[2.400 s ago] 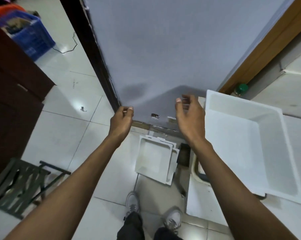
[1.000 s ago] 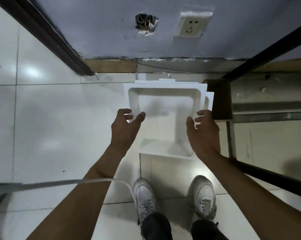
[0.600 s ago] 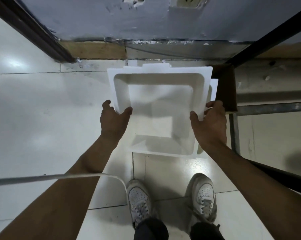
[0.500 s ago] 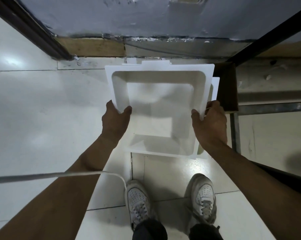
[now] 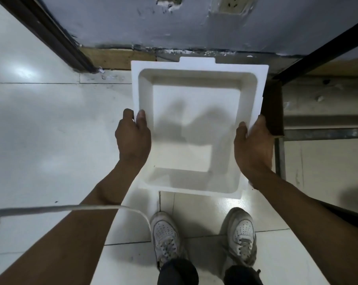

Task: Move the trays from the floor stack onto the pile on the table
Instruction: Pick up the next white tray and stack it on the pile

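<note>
White tiled floor (image 5: 40,140) fills the view, and a grey wall (image 5: 133,21) runs across the top with a socket (image 5: 232,5) high up and a broken hole (image 5: 169,2) beside it. A dark metal frame (image 5: 318,44) cuts down from the upper right. Centre stage is the white tray (image 5: 196,124), square, deep, open side up, with a small tab on its far rim. It sits between the two hands, its far edge near the foot of the wall, its near edge just ahead of the white shoes (image 5: 165,237). Whether another tray lies under it, hard to tell from here. The left hand (image 5: 133,138) clamps the tray's left rim, thumb hooked over the inner lip, fingers curled under the outside. The right hand (image 5: 253,145) closes on the right rim the same way, thumb on top, fingers hidden beneath. A pale cable (image 5: 71,208) arcs across the left forearm, down low.
</note>
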